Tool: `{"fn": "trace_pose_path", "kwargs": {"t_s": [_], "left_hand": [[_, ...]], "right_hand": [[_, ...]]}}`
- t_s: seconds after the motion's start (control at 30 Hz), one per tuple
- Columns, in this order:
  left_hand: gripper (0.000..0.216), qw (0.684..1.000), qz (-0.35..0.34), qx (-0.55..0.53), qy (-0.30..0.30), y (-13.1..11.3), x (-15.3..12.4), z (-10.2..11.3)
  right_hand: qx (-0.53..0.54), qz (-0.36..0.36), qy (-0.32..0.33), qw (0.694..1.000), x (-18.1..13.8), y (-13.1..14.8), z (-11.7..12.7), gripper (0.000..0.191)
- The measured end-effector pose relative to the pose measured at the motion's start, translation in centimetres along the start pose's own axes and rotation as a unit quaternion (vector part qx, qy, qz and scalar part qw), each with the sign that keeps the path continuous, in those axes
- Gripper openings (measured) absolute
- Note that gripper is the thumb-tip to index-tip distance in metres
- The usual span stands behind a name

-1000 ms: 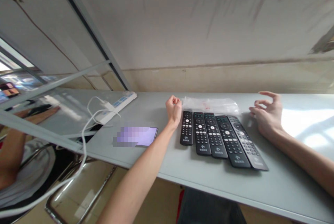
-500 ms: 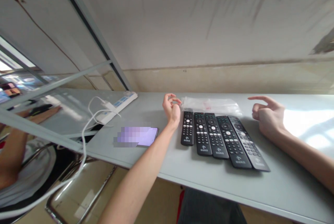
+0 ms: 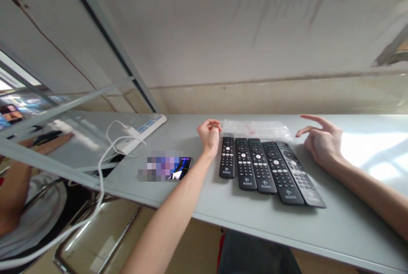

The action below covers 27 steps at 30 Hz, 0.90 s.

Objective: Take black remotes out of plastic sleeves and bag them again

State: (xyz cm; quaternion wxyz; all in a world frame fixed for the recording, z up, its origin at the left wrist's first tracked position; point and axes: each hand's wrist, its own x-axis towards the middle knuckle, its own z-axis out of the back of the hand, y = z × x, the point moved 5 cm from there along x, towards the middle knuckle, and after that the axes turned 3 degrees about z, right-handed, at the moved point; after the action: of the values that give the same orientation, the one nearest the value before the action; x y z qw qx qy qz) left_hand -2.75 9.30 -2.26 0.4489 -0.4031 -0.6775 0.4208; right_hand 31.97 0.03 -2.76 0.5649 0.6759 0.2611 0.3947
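Observation:
Several black remote controls (image 3: 245, 164) lie side by side on the grey table, keys up. The rightmost remote (image 3: 301, 174) has a greyer face and light keys. Behind them a clear plastic bag (image 3: 264, 129) lies flat. At the bag's left end is my left hand (image 3: 209, 137), its fingers curled together; whether they pinch the bag's edge I cannot tell. My right hand (image 3: 323, 141) rests on the table right of the remotes, index finger stretched out and the others partly bent, holding nothing.
A phone (image 3: 180, 168) with its screen lit lies left of my left forearm. Farther left is a white power strip (image 3: 142, 134) with a white cable (image 3: 101, 167) hanging over the edge. A metal frame (image 3: 114, 23) stands there. Another person's arm (image 3: 15, 193) shows at far left.
My left fingers have curled closer together. On my right hand, a second finger has stretched out and the hand has shifted slightly left. The phone's screen picture has changed.

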Motion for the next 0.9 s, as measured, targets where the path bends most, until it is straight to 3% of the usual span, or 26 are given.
{"fn": "trace_pose_path", "kwargs": {"t_s": [0.13,0.23,0.47,0.67,0.9], "left_hand": [[0.029,1.000,-0.007,0.002,0.004,-0.1,0.0,0.0],[0.031,1.000,0.004,0.004,0.005,-0.3,-0.1,0.0],[0.024,0.998,0.045,-0.029,0.013,-0.5,-0.4,-0.4],[0.038,0.999,0.017,-0.014,0.034,-0.7,-0.5,-0.6],[0.036,0.999,0.008,-0.004,0.038,-0.3,-0.3,-0.5]], "right_hand": [[-0.019,-0.029,-0.004,0.999,-0.1,-0.3,0.1,0.015],[-0.020,-0.034,0.000,0.999,-0.3,0.0,0.0,0.005],[-0.027,0.023,0.008,0.999,0.2,0.2,-0.1,0.011],[-0.045,0.055,-0.013,0.997,1.0,-0.8,0.9,0.044],[-0.043,0.082,-0.003,0.996,0.8,-0.7,0.9,0.067]]}}
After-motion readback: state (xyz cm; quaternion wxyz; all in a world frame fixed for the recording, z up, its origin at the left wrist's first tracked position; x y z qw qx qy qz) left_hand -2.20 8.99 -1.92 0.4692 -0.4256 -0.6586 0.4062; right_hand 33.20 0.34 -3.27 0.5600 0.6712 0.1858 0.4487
